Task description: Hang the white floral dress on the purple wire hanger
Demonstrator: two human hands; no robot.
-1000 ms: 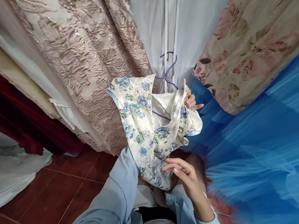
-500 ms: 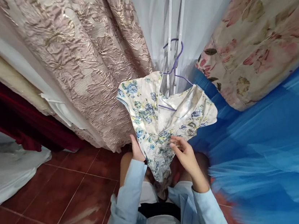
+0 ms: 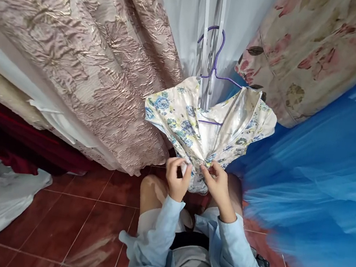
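Note:
A cream dress point(image 3: 184, 123) with blue and green flowers hangs on a purple hanger point(image 3: 216, 64), its V-shaped opening spread and pale lining showing. Curled at the left of the dress front, my left hand point(image 3: 177, 180) pinches the fabric between thumb and finger. My right hand point(image 3: 219, 184) is closed at the lower point of the opening, thumb and fingertips pinching the cloth there. Whether a zipper pull or fastener lies in those fingertips is too small to tell. The lower part of the dress is partly hidden behind both hands.
White bars point(image 3: 206, 33) stand behind the hanger. A pink-gold embossed fabric point(image 3: 106, 81) hangs at left, with dark red cloth point(image 3: 24, 140) beyond it. At right hang a rose-patterned cloth point(image 3: 324, 52) and blue tulle point(image 3: 315, 180). The floor has red tiles point(image 3: 79, 221).
My left hand has moved up from the dress's side to its front and closed on the fabric. My right hand has gone from loosely spread fingers to a pinch at the opening's base.

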